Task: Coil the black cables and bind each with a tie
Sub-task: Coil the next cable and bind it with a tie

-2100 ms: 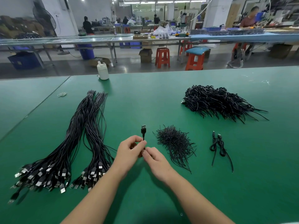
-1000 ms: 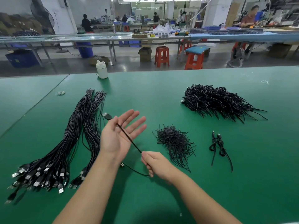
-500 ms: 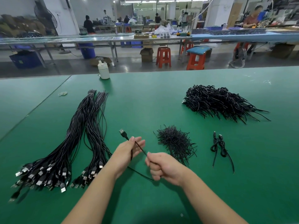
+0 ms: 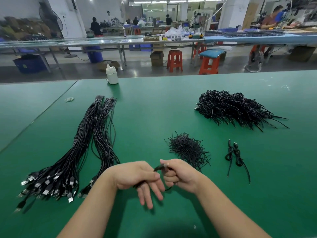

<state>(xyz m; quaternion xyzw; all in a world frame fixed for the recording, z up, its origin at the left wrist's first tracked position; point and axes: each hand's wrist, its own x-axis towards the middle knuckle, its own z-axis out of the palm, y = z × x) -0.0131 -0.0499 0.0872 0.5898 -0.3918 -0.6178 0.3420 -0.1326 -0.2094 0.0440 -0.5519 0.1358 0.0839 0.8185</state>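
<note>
Two hands [image 4: 137, 176] [image 4: 180, 176] wind one black cable [image 4: 158, 168].

1. Left hand [image 4: 137, 177] had its fingers extended downward, with a black cable [image 4: 158, 167] looped around them.
2. Right hand [image 4: 178, 174] pinched the cable's end.
3. Uncoiled cable bundles [image 4: 82, 152] lay left on the green table [image 4: 154, 109]; ties pile [image 4: 187, 148], two coiled cables [image 4: 235, 155] and a finished heap [image 4: 231, 107] lay right.

Your green desk [image 4: 154, 109] carried two straight cable bundles [image 4: 82, 148], a tie heap [image 4: 187, 148], coiled cables [image 4: 229, 109], a white bottle [image 4: 111, 74]
</note>
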